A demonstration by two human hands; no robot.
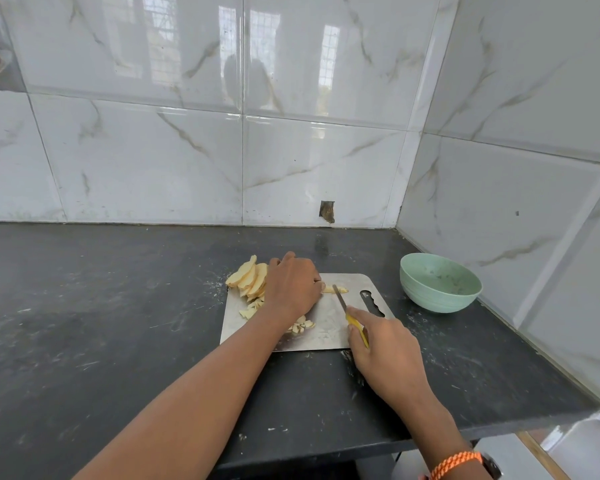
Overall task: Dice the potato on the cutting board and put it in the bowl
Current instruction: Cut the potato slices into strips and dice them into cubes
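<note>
Here, right grip (378,341) curled round yellow-handled knife (349,313); left grip (293,285) seemingly pinching potato strip (335,289) on cutting board (326,327).

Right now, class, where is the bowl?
In the head view, the bowl sits on the counter, right of the cutting board, near the corner wall.

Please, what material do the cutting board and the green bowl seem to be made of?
The cutting board looks like metal, probably stainless steel: thin, grey, with a dull brushed shine and a cut-out handle. The bowl seems plastic or melamine: matte pale green, with fine ridges outside and no glassy gloss. Ceramic cannot be excluded.
</note>
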